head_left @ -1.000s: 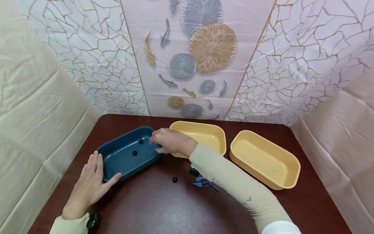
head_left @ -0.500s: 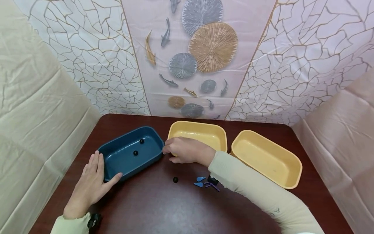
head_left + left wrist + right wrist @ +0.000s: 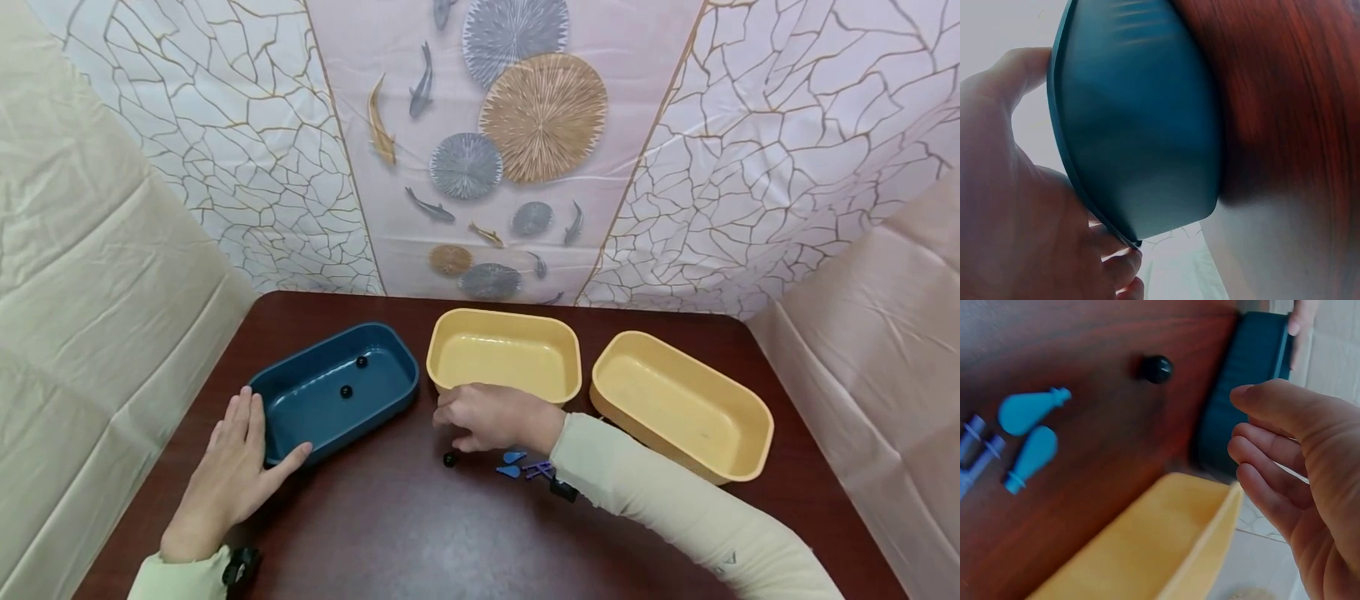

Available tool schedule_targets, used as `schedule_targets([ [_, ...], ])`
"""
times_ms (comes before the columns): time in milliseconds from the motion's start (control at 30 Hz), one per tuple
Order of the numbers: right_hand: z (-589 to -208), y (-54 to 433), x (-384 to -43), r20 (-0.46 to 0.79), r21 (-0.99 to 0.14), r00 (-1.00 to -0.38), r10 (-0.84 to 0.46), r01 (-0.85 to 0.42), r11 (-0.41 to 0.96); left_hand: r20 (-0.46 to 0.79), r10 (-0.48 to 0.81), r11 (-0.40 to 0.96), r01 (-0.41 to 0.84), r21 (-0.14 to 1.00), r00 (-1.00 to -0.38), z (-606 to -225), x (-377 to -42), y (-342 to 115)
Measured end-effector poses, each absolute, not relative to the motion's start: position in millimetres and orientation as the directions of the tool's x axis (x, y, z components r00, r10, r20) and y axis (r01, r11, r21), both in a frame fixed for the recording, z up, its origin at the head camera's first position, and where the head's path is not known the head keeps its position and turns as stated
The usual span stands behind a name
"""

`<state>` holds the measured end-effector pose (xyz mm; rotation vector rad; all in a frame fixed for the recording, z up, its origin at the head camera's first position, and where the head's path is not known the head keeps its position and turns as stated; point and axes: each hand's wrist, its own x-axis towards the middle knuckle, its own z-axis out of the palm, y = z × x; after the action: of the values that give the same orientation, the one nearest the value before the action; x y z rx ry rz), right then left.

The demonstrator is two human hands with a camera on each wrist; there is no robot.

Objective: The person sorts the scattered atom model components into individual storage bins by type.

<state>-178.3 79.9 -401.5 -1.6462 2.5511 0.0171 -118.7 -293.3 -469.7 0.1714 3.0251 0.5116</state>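
My left hand rests on the near left end of the blue tray, fingers straight and thumb spread along its rim. Two small black balls lie inside that tray. My right hand hovers over the table in front of the middle yellow tray. Its fingers are loosely bent with nothing between them, as the right wrist view shows. Just below its fingertips in the head view, a shiny black ball sits on the table. Beside it lie two blue drop-shaped pieces and purple sticks.
A second yellow tray stands angled at the right. All the trays are on a dark reddish-brown table. Patterned cloth hangs behind it, and plain beige cloth closes off the sides.
My right hand has moved from the blue tray's right end, rightward and then toward me, to beside the black ball on the table. The left hand stays on the blue tray.
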Motion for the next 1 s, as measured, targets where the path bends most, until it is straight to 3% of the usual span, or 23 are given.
schedule_targets([
  [133, -416, 81, -174, -0.07, -0.005, -0.397, -0.915, -0.917, 0.399, -0.041, 0.122, 0.94, 0.102, 0.325, -0.992, -469, -119, -294],
  [567, -454, 81, -170, -0.102, -0.147, -0.429, -0.898, -0.886, 0.44, -0.03, 0.124, 0.937, 0.107, 0.332, -0.992, -470, -120, -295],
  [1000, -468, 85, -175, 0.02, -0.167, -0.454, -0.891, -0.88, 0.445, -0.038, 0.125, 0.932, 0.104, 0.347, -0.991, -472, -119, -295],
])
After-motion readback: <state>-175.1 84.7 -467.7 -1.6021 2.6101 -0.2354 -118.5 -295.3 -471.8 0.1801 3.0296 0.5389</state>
